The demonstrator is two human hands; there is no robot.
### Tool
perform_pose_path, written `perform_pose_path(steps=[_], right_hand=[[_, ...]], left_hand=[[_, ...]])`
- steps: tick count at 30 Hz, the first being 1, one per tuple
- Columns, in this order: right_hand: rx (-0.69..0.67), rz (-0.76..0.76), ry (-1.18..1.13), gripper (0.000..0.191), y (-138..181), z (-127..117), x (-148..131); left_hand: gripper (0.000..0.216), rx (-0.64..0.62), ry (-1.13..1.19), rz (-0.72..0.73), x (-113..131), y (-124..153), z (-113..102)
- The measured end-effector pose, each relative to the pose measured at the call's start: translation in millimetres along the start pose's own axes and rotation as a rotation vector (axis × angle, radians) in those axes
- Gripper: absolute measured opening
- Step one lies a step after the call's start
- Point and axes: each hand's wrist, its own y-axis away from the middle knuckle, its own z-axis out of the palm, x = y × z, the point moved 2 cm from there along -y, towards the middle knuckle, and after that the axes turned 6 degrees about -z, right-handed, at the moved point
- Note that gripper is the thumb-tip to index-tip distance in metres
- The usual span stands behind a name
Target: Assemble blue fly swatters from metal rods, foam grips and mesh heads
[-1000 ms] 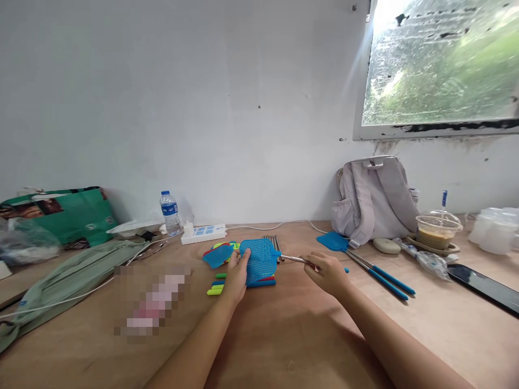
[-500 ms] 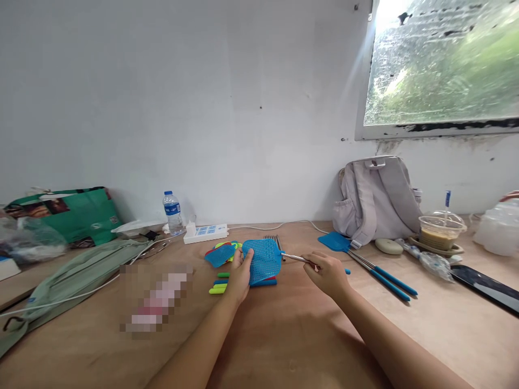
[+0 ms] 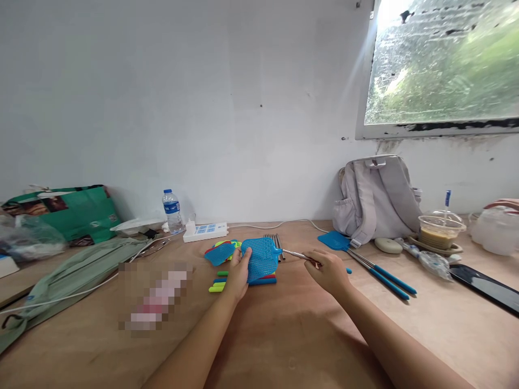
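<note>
The left hand (image 3: 238, 273) grips the blue swatter head (image 3: 263, 256) by its left edge, thumb on top and fingers curled under, holding it just above the desk (image 3: 292, 335). A thin metal rod (image 3: 294, 254) leaves the head's right corner and runs almost level to the right, tilting slightly toward the person. The right hand (image 3: 329, 271) pinches the rod's far end between thumb and fingertips, its other fingers loosely curled.

The rod's long axis therefore lies straight between the two hands. The head is at the left end and the pinch at the right end.

Under and behind the head are more loose swatter heads (image 3: 220, 253). Coloured handle sleeves (image 3: 219, 284) lie just left of the left wrist. Two finished swatters (image 3: 379, 272) lie well apart to the right, beside a grey backpack (image 3: 377, 197).
</note>
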Motion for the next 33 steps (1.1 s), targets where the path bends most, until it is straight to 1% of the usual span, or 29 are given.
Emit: perform_pose_path(steps=[3,8,12,14,16,18,23,29,33], right_hand=[[-0.052,0.000,0.024,0.020,-1,0,0],[-0.107,0.057,0.135,0.024,-3,0,3],[-0.152,0.034,0.149,0.024,-5,-4,-1],[-0.152,0.033,0.124,0.022,-5,-7,-4],[-0.163,0.022,0.097,0.020,-5,-9,-6],[-0.177,0.008,0.073,0.020,-4,-8,-7],[-0.177,0.044,0.020,0.023,1,-3,-3],[-0.280,0.002,-0.031,0.018,5,-1,-1],[-0.316,0.010,-0.091,0.017,8,2,-1]], left_hand=[[0.041,0.004,-0.014,-0.008,0,-1,-2],[0.037,0.014,-0.076,0.000,-1,-4,-5],[0.035,0.028,-0.109,-0.043,-1,-1,-6],[0.041,0.000,-0.091,-0.086,-2,2,-4],[0.049,-0.060,-0.080,-0.133,-3,7,-1],[0.053,-0.116,-0.081,-0.173,-5,11,4],[0.049,-0.190,-0.116,-0.210,-1,17,10],[0.048,-0.249,-0.243,-0.281,5,20,9],[0.042,-0.259,-0.272,-0.259,-2,21,10]])
